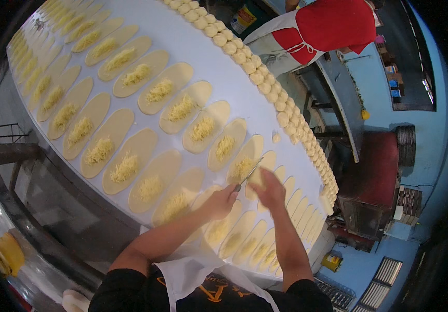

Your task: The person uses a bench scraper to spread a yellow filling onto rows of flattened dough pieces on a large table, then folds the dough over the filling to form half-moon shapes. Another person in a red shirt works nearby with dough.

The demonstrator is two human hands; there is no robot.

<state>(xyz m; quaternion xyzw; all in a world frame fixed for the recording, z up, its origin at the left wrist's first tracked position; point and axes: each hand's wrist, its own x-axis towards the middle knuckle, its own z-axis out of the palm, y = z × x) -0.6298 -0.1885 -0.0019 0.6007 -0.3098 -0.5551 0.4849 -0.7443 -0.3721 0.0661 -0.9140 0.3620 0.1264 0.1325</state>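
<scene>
My left hand (222, 201) grips the dark handle of a knife (252, 171), whose thin blade points up and right over a flat oval of dough (256, 145). Grated cheese (243, 167) lies on that oval beside the blade. Just right of the blade, my right hand (269, 189) is over the neighbouring dough ovals, its fingers bent and blurred; whether it holds anything cannot be told. Rows of dough ovals cover the white table (142, 17), many with a heap of grated cheese (124, 168) on them. Several ovals at the right (297, 208) show no cheese.
Round dough balls (249, 66) line the table's far edge; one small dough piece (276, 137) sits apart from them. Beyond stands a person in a red shirt (335, 25) and apron. A dark side table (335, 89) and a red cabinet (372, 171) are at the right.
</scene>
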